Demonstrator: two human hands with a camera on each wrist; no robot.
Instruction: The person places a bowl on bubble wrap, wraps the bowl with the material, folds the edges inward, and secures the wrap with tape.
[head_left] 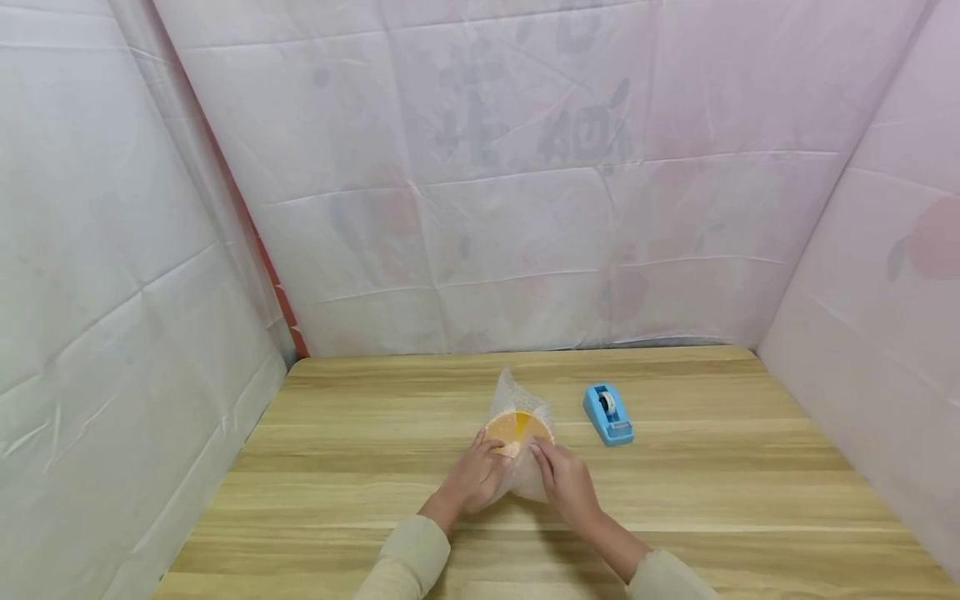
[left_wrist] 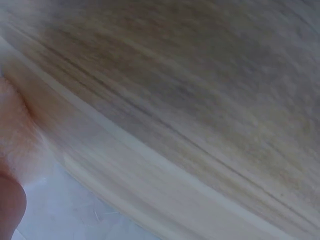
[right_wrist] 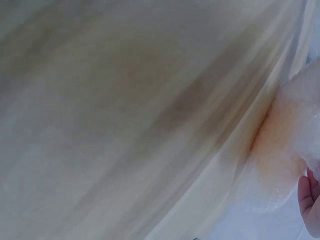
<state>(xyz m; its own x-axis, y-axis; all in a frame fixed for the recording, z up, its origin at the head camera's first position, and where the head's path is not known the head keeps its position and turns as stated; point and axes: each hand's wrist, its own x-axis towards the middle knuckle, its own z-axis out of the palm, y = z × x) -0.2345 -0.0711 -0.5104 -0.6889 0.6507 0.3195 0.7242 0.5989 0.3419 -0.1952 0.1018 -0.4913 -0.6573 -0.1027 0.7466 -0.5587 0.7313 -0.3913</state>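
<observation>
Notes from my end, head view. Orange dish [head_left: 510, 426] (bowl or plate, I cannot tell) sits within clear bubble wrap [head_left: 516, 396], roughly mid-tabletop [head_left: 360, 467], directly ahead of the wearer. One corner of wrap points away past the dish; more spreads under it on the near side.

Left hand [head_left: 474, 473] lies at the dish's left edge, fingers reaching over it. I read this as steadying; whether they pinch or merely press, I cannot tell. Right hand [head_left: 566, 477] has its fingers curled, pinching wrap by the dish's right side, I judge to control the loose sheet while the other hand anchors.

Blue dispenser [head_left: 609, 415] stands to the right, apart from both hands, a roll in it; I'd guess it is parked there for easy reach without crowding the work. Wrist views blurred, little use to me
</observation>
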